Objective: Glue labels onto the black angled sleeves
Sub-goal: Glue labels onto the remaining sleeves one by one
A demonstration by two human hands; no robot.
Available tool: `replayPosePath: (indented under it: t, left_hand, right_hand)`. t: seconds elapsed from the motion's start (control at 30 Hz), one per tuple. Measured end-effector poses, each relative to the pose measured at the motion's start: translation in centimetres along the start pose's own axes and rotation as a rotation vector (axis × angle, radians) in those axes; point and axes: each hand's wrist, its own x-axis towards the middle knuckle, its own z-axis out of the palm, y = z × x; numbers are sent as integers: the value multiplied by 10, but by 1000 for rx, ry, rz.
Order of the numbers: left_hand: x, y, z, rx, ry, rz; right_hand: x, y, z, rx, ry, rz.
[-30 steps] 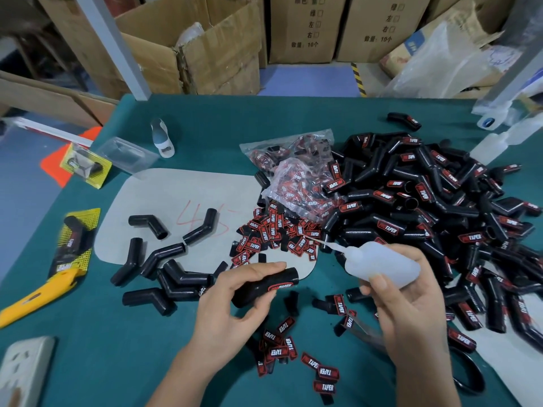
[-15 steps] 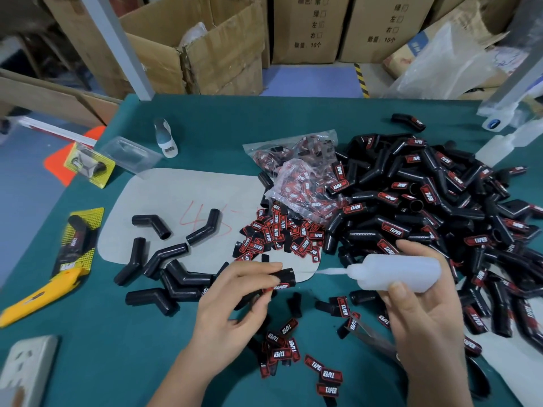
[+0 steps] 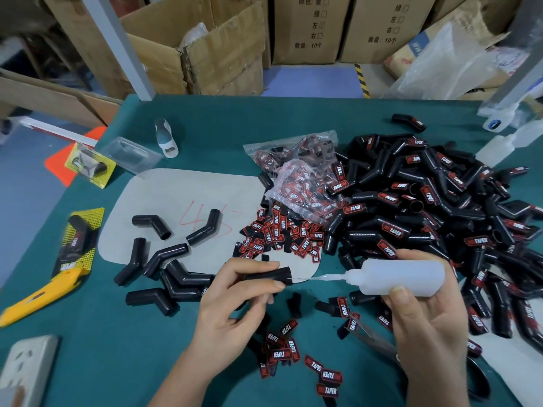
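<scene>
Black angled sleeve (image 3: 269, 277) held above green bench (image 3: 88, 362), open end facing right. Left hand (image 3: 235, 301) grips sleeve, fingers curled over top, thumb beneath. Right hand (image 3: 426, 315) grips translucent glue bottle (image 3: 402, 277) lying horizontal; thin nozzle tip touching sleeve's open end. Loose red-black labels (image 3: 279, 233) scattered behind and below hands. Unlabelled sleeves (image 3: 164, 268) grouped left. Large pile of labelled sleeves (image 3: 426, 207) right. Yellow utility knife (image 3: 35, 298) at left edge of bench.

Left hand (image 3: 232, 301) and right hand (image 3: 426, 321) are both raised with fingers curled in a grip.
</scene>
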Motion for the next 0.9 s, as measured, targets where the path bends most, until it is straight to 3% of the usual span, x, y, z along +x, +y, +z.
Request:
replayPosePath:
  t: [0.4, 0.9]
  left_hand:
    - [-1, -2, -2, 44, 8, 24]
    - [-1, -3, -2, 52, 25, 37]
  right_hand:
    - [-7, -13, 16, -125, -21, -216]
    - [-7, -12, 17, -127, -19, -247]
